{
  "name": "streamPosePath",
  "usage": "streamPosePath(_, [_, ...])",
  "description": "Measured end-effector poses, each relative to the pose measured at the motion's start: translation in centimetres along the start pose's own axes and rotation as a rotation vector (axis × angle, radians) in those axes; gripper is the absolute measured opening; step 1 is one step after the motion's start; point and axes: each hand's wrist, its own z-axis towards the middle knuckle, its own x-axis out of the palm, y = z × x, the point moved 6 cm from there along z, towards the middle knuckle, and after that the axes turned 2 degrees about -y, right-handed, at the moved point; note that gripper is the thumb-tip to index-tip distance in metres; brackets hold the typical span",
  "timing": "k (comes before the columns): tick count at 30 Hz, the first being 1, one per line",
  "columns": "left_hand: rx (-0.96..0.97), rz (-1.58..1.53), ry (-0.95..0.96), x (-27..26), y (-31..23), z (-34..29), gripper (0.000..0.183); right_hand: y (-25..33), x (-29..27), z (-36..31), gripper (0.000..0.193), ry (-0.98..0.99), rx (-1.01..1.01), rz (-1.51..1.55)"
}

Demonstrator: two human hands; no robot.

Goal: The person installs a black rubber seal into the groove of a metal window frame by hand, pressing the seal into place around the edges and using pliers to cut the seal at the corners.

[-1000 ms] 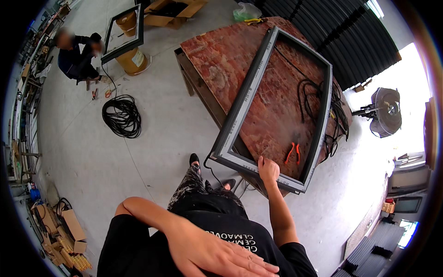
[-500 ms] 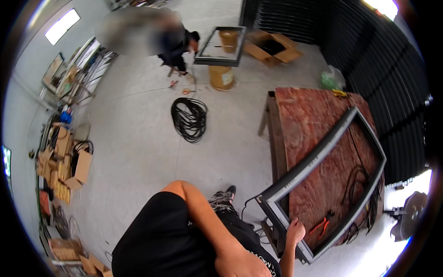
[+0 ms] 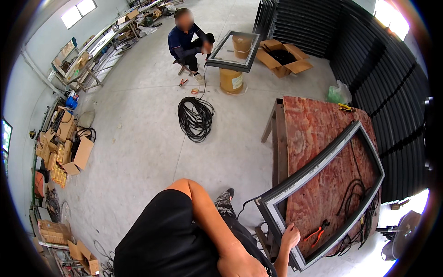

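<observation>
"Where's the rectangular frame (image 3: pixel 309 171)?"
"On the desk (image 3: pixel 304 124), its near end jutting past the near-left corner, long axis slanting away toward the right edge."
"Which of the hands is nearer?"
"The right hand (image 3: pixel 290 236), gripping the near short bar. The left hand (image 3: pixel 242 267) crosses the body, well apart; I can't tell its grip."

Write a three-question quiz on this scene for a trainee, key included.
1. Which of the wearer's hands grips the large frame on the table?
2. Multiple choice: the pliers nearest that hand lie A) on the floor; B) on the table, within the frame's opening; C) in a cardboard box.
3. Fill in: the co-worker sits on a low ____.

Key: 1. Right hand. 2. B. 3. Stool.
</observation>
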Motion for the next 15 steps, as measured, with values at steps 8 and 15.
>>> streamPosePath(8, [-0.025,-0.037,-0.007,0.5,-0.1,0.3,0.060,0.8,0.2,0.0,0.044,0.068,0.047,0.011])
streamPosePath(15, [-0.327,0.109,0.098,-3.1,0.9,-1.3,0.060,-0.9,-1.1,3.0,0.036,0.182,0.057,0.263])
